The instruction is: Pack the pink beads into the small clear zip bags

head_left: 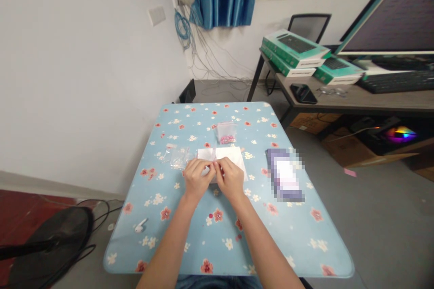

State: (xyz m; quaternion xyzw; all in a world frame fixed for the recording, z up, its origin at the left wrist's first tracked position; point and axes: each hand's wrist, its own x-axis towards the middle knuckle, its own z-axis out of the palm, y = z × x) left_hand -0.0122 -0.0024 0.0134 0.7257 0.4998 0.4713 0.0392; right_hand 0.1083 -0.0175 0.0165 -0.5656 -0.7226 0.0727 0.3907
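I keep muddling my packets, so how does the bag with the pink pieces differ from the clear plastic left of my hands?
The bag with the pink pieces has a pink cluster toward its near edge; the clear plastic shows no pink contents. The bag lies beyond the white sheet, while the clear plastic lies left of it, near your left hand. Both look see-through and rest on the flowered tabletop.

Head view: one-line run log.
left hand, right hand: close together over white sheet | grip: unclear | bag of pink pieces: beyond sheet
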